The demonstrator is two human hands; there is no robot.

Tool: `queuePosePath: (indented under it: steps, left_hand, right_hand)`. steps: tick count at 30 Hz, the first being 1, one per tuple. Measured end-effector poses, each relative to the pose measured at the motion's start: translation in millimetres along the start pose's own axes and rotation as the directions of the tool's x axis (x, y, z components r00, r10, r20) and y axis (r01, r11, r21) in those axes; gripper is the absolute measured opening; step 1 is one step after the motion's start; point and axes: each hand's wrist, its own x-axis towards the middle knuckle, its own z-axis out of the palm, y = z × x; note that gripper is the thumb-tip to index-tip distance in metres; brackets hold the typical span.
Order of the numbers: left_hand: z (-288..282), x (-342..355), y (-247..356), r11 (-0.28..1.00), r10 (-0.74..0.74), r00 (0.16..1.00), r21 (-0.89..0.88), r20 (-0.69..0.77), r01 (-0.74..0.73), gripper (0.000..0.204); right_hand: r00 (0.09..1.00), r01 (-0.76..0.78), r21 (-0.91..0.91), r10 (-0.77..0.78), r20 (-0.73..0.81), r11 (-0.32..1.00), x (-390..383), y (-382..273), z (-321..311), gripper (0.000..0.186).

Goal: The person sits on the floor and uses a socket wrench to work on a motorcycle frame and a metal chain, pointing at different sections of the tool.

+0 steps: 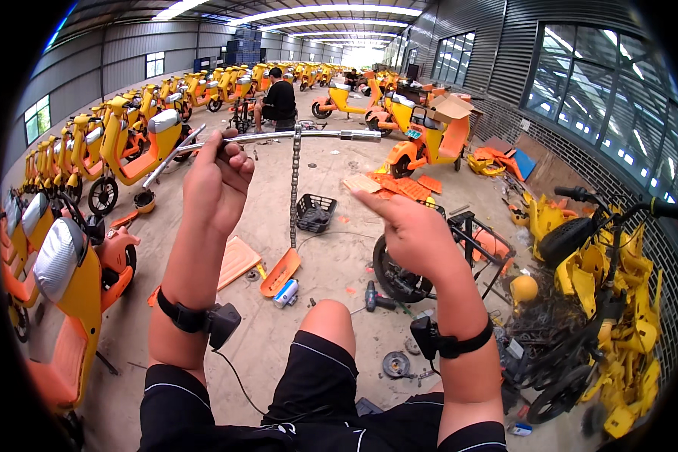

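Note:
My left hand (222, 172) is raised, its fingers closed round a silver Y-shaped socket wrench (320, 134). One long arm of the wrench reaches right and ends in a socket; shorter arms stick out left of the hand. From the long arm a metal roller chain (294, 184) hangs straight down. My right hand (416, 235) is held up apart from both, index finger stretched toward the chain. Its other fingers look curled and partly hidden, and nothing shows in it. Beyond the chain a black plastic basket (316, 213) stands on the floor.
Yellow and orange scooters (120, 154) line the left and back. A stripped frame with a wheel (399, 270) stands by my right hand. Yellow body panels (614, 339) are piled right. A power drill (377, 297) and spray can (285, 294) lie near my knee. A person (280, 99) sits further back.

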Motion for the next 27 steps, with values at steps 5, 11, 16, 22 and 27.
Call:
queuePosePath:
  steps: [5,11,16,22,27]
  left_hand:
    - [8,-3,8,1.000,0.000,0.999,0.011,-0.033,0.000,0.025]
    - [13,-4,8,1.000,0.004,0.999,0.027,-0.047,-0.003,0.022]
    - [6,4,4,0.999,-0.010,1.000,0.031,-0.010,0.011,0.027]
    - [2,7,-1,0.999,-0.026,0.999,-0.021,-0.048,0.026,0.026]
    - [0,7,-15,0.999,-0.044,0.996,-0.035,-0.077,0.041,0.028]
  right_hand:
    - [0.978,0.065,0.142,-0.034,-0.208,0.988,-11,11,-18,0.072]
    - [0.886,-0.329,0.097,0.271,0.377,0.939,-40,34,-44,0.072]
    - [0.899,-0.354,0.325,0.414,-0.139,0.877,-60,71,-58,0.047]
    - [0.839,-0.352,0.418,0.480,-0.255,0.837,-120,155,44,0.016]
    - [0.491,-0.870,0.124,0.861,0.130,0.477,-259,187,247,0.036]
